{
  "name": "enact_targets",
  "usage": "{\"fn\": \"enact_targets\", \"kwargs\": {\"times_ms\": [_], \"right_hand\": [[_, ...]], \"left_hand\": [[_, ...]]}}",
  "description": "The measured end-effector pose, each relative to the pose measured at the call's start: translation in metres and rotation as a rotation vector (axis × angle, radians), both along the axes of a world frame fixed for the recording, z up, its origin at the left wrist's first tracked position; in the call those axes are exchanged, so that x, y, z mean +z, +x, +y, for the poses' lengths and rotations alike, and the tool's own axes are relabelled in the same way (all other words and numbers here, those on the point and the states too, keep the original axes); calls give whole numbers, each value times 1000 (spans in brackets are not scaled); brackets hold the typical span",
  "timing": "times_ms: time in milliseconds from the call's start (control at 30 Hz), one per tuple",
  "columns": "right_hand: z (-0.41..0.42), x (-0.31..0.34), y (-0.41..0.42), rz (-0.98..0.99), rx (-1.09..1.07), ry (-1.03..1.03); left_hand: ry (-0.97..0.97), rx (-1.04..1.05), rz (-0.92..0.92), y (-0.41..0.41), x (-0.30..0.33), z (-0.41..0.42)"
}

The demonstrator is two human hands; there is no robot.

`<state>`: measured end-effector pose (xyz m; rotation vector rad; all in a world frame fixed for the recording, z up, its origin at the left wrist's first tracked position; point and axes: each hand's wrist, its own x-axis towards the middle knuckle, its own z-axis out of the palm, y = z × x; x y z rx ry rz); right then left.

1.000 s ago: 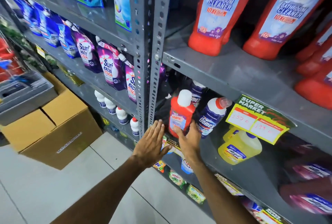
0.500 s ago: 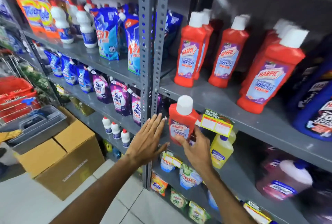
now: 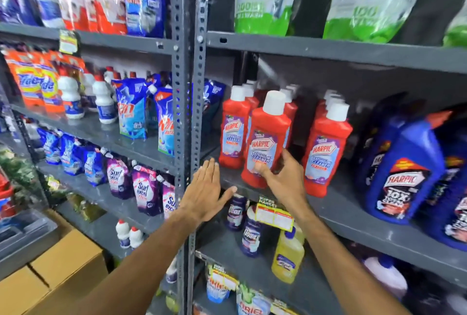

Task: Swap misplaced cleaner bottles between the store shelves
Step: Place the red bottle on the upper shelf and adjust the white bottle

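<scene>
On the grey shelf (image 3: pixel 353 210), the right hand (image 3: pixel 283 179) grips a red Harpic bottle (image 3: pixel 265 138); at eight o'clock, the left hand (image 3: pixel 206 194) hovers spread flat.

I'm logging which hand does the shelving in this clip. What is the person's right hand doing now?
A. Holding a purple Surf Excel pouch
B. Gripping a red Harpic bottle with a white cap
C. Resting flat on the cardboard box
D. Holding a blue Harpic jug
B: the right hand is wrapped around the lower part of the red Harpic bottle at the shelf edge, while the left hand is open and empty.
</scene>
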<state>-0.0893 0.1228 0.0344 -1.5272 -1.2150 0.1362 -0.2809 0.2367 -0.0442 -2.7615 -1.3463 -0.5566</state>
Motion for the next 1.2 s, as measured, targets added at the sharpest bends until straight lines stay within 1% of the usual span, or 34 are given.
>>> {"fn": "enact_targets", "kwargs": {"times_ms": [133,233,400,500,667,833,1200], "right_hand": [[20,-4,15,9,-42,-58],[30,-7,23,12,-53,-99],[42,-16,33,38,-65,-95],[45,-16,33,55,-60,-105],[50,-27,40,69,-36,-60],[54,-37,45,35,1,-202],[62,-40,50,100,36,-200]], "left_hand": [[-17,32,20,16,-12,10],[25,50,19,20,-19,15],[91,39,42,19,-22,18],[134,46,22,20,-26,17],[134,69,-31,23,-29,14],[160,73,-36,24,-32,15],[151,89,-64,26,-32,13]]}}
